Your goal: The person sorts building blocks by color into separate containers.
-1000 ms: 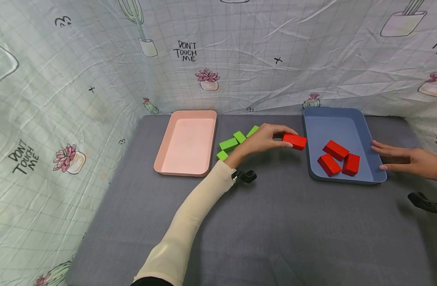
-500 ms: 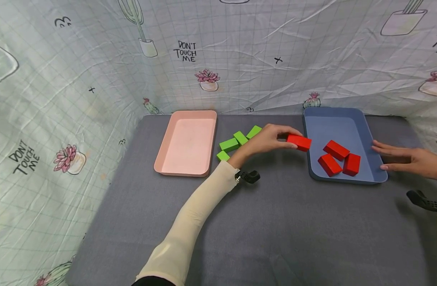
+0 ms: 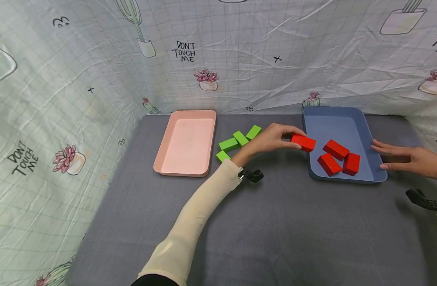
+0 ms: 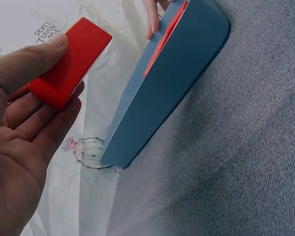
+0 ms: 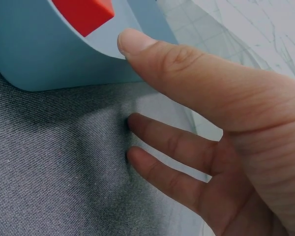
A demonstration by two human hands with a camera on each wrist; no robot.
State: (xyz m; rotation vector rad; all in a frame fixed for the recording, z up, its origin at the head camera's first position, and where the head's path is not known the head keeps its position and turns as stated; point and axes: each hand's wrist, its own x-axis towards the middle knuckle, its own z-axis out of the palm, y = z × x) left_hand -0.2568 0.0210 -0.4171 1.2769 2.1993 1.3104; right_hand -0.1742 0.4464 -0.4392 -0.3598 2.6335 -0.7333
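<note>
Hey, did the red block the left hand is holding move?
Yes. In the head view, the held red block moved right and now overlaps more of the blue tray.

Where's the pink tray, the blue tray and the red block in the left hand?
Pink tray [image 3: 186,142], head view: its bare floor.
Blue tray [image 3: 331,125], head view: its bare floor.
Red block [image 4: 73,61], left wrist view: its broad face.

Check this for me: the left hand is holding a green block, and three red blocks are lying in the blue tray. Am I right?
Almost! The held block is red, not green; the head view and the left wrist view both show it. The rest stands: the left hand is holding it, and three red blocks are lying in the blue tray.
</note>
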